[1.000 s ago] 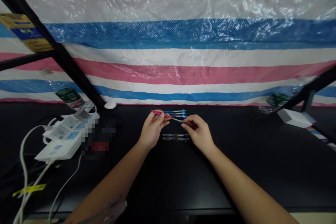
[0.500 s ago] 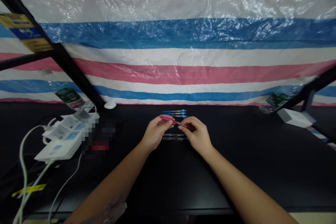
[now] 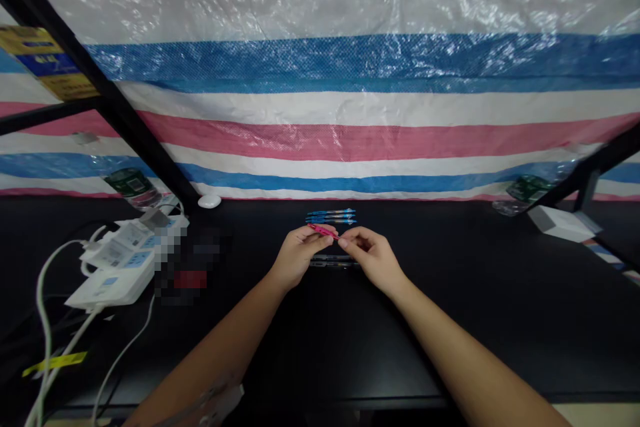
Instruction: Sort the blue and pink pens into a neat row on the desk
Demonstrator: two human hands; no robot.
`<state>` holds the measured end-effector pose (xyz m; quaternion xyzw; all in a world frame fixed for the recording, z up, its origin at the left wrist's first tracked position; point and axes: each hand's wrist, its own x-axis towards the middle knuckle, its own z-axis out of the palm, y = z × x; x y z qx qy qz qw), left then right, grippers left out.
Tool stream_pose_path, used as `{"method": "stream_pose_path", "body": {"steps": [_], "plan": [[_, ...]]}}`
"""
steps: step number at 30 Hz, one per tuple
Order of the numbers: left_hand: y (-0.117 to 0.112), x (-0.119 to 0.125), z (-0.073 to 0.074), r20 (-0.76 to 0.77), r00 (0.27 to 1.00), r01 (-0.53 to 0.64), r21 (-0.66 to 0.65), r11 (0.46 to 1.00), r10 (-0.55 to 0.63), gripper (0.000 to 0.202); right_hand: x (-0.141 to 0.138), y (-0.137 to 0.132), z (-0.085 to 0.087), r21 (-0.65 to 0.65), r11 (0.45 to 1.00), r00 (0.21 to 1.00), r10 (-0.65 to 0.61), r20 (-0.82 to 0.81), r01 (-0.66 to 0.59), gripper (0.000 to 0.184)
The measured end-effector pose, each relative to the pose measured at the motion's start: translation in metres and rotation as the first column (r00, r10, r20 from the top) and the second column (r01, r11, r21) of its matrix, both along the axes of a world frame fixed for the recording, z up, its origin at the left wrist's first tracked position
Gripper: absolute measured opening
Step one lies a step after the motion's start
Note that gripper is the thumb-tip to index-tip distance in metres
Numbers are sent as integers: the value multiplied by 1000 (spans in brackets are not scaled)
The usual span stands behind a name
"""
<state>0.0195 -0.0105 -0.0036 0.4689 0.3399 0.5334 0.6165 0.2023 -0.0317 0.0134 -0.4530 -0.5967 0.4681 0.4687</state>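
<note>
Fig.: Pink pen (image 3: 324, 231) mostly hidden between left hand (image 3: 300, 253) and right hand (image 3: 373, 257); dark pens (image 3: 334, 264) partly covered beneath them. Object (image 3: 183, 260) beside power strip (image 3: 125, 260) obscured by mosaic blur, unidentifiable. White band (image 3: 220, 403) on left forearm (image 3: 210, 353) cut off by lower edge.

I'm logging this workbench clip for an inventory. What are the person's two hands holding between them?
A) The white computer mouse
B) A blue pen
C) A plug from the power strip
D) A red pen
D. The red pen is pinched between the fingers of the left hand and the right hand, while the blue pens lie on the table beyond.
</note>
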Motion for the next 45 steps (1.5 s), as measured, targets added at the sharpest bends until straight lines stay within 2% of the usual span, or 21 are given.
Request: {"method": "stream_pose_path", "body": {"steps": [3,8,12,16,18,21,25,29,33,36,40,45], "plan": [[-1,0,1,-5,1000,22,9,1000,-22,19,0,-1,1,-49,997,997,59,40,-57,49],[-1,0,2,-3,1000,27,3,1000,-27,17,-2,-3,2,-17,997,997,69,-32,-70,38],[-1,0,2,14,998,59,-25,998,-58,19,-1,-2,2,-117,980,987,159,-5,-159,49],[0,-1,0,-1,999,43,-14,999,-43,16,-1,-2,0,-33,992,992,119,-31,-120,37],[0,-1,0,-3,999,37,-6,999,-37,16,0,-2,-1,-31,992,992,125,-14,-125,36],[-1,0,2,9,998,55,-7,998,-55,17,1,-2,-1,-130,970,979,201,-36,-204,45],[-3,-1,6,17,994,105,20,994,-105,16,1,-3,1,-244,922,949,264,-173,-301,56],[-2,-2,6,21,996,83,40,996,-84,15,1,-3,5,-191,948,958,222,-184,-256,39],[-1,-2,5,14,998,65,43,997,-66,13,3,-2,6,-167,954,959,219,-178,-248,35],[-2,-3,7,11,996,88,50,995,-89,13,4,-2,4,-215,925,928,249,-278,-313,35],[-4,-3,9,4,992,125,74,989,-126,12,6,-4,6,-312,872,876,228,-424,-377,34],[-3,-3,7,3,986,162,128,978,-164,11,10,-2,6,-412,769,804,214,-554,-489,31]]}}
